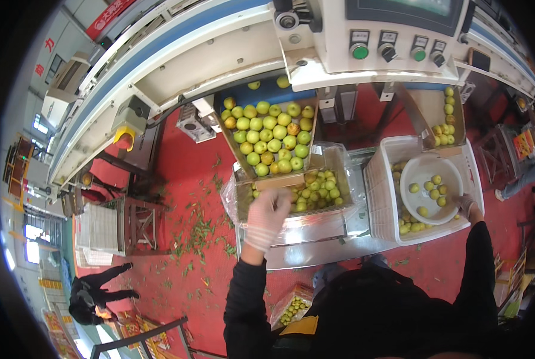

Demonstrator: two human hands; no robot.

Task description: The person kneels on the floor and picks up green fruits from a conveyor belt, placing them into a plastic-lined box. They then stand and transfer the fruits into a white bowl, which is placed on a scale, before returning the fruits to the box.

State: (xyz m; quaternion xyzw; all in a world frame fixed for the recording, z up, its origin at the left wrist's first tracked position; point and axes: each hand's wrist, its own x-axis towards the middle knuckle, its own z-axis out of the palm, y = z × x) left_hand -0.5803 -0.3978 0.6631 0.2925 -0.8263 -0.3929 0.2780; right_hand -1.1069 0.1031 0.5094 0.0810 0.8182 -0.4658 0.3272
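My left hand [269, 215], in a pale striped glove, is over the near left part of a plastic-lined carton [346, 188] partly filled with round yellow-green fruits [319, 188]. Its fingers are curled and blurred, so whether they hold a fruit is unclear. My right hand [466, 205], gloved too, grips the right rim of a white plastic basin [408, 168] with several fruits lying in it. That basin rests in a large white crate [379, 202], on top of more fruit. Above the carton, a sloping chute [238, 157] is covered with fruits, some browned.
A sorting machine with a control panel [395, 49] spans the far side. A narrower chute [429, 105] with fruits ends over the crate. The carton stands on a metal bench [312, 253]. Fallen leaves [200, 238] litter the red floor. Another person [97, 291] is at lower left.
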